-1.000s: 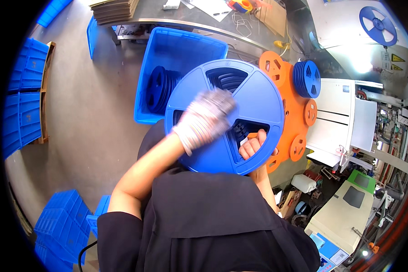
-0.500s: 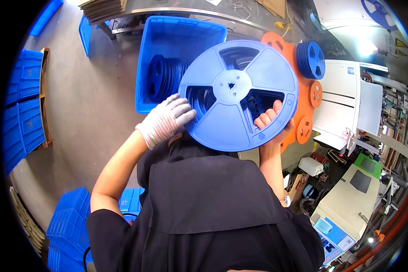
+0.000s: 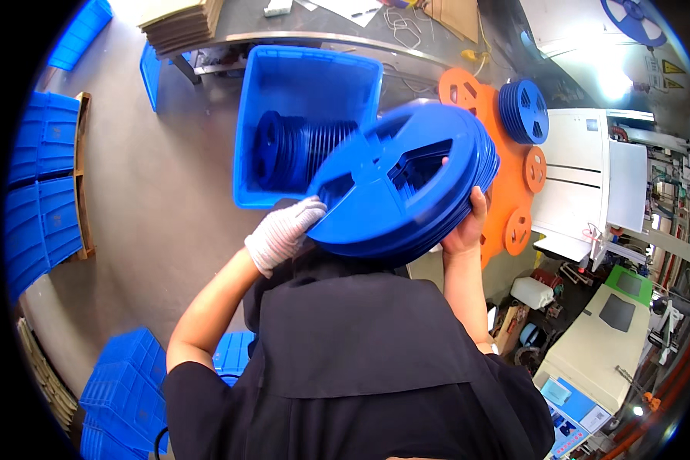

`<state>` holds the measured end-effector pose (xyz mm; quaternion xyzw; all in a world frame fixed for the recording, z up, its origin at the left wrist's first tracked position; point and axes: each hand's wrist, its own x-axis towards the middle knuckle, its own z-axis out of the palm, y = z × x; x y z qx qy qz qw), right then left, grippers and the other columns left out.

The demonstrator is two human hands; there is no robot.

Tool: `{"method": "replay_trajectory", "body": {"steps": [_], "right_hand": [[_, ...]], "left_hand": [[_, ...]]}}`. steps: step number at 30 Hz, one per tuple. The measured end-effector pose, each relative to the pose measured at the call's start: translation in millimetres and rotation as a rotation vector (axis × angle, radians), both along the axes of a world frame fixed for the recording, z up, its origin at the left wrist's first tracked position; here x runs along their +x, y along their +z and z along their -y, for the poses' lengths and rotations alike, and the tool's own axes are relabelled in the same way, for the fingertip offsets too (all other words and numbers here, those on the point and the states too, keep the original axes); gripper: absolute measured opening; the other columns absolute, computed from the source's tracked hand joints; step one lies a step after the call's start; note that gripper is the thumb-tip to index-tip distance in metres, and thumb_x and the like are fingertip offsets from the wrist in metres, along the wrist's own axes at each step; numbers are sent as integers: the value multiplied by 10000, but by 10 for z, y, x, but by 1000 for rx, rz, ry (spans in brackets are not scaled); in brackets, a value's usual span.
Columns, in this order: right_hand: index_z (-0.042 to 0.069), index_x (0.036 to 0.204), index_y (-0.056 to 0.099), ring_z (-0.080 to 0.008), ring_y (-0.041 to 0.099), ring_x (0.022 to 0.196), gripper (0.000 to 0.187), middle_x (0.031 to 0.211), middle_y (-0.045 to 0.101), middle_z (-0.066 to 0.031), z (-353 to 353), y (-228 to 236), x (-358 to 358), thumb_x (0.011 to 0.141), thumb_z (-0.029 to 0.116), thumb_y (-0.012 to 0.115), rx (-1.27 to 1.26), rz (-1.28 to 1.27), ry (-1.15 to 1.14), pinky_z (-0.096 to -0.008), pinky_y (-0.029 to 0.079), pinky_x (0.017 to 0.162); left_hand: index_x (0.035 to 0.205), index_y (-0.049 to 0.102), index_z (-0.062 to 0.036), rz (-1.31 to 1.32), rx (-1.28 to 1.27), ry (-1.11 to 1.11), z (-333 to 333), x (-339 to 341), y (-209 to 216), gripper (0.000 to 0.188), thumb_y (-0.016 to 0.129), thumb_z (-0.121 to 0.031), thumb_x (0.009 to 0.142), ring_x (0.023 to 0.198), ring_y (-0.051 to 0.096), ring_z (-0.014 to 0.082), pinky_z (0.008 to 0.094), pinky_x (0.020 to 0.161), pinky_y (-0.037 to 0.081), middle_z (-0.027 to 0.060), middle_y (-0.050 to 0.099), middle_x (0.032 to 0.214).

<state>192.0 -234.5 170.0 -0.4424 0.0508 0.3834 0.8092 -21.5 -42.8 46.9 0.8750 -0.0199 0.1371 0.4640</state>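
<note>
A stack of blue plastic reels (image 3: 364,215) with cut-out windows is held in front of my chest, tilted so that its layered edges show on the right. My left hand (image 3: 278,236), in a white striped glove, is closed on the left rim. My bare right hand (image 3: 464,224) grips the stack's right side, its thumb along the outer edges and a fingertip showing near a window; the other fingers are hidden. Just beyond stands a blue tub (image 3: 247,146) with more blue reels (image 3: 307,149) upright inside.
An orange rack (image 3: 498,203) with round discs stands to the right, with a stack of smaller blue reels (image 3: 530,112) on it. A metal table (image 3: 314,27) with cardboard lies at the far side. Blue crates (image 3: 42,207) are stacked at left. Machinery (image 3: 606,337) fills the right.
The reel stack has tipped from facing upward to a slant, exposing its edges. My left fingers have closed on the rim. My right hand has shifted from a window toward the outer edge.
</note>
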Motion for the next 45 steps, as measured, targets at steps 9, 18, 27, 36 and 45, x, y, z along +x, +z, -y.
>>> {"method": "replay_trajectory", "body": {"steps": [9, 18, 27, 36, 45], "right_hand": [[18, 1214, 530, -176, 495, 761, 402, 794, 471, -33, 530, -386, 92, 910, 279, 566, 203, -141, 21, -387, 475, 829], [32, 1166, 543, -179, 538, 760, 371, 797, 527, -42, 804, -514, -24, 881, 266, 589, 221, -148, -51, -388, 490, 821], [35, 1146, 543, -175, 513, 761, 336, 792, 500, -34, 878, -540, -172, 888, 248, 574, 176, -130, -106, -372, 477, 832], [64, 1053, 576, -164, 487, 658, 321, 696, 481, -17, 811, -568, -244, 807, 263, 630, 212, -155, -68, -347, 448, 715], [105, 863, 423, -107, 458, 487, 307, 579, 465, 21, 886, -414, -82, 830, 257, 688, 620, -46, 118, -277, 384, 540]], "left_hand": [[1073, 615, -54, -114, -1566, 335, -258, -435, -24, 284, 714, -48, 808, 1030, 644, 292, 417, 915, 533, 121, 676, 1028], [1034, 570, -60, -66, -1876, 314, -326, -630, -270, 404, 805, -70, 705, 1081, 621, 353, 443, 937, 546, 114, 667, 1026], [1138, 529, -84, -324, -1465, 763, -458, -379, -842, 310, 611, -1, 850, 968, 638, 261, 388, 829, 561, 100, 640, 1009], [1264, 510, -62, -975, -735, 1114, -576, 304, -2485, 367, 425, -272, 976, 1075, 579, 261, 371, 966, 418, 171, 606, 1186], [1435, 363, -61, -237, -88, 638, -432, 660, -1316, 556, 507, -311, 959, 1330, 378, 382, 411, 1088, 333, 201, 415, 1428]]}}
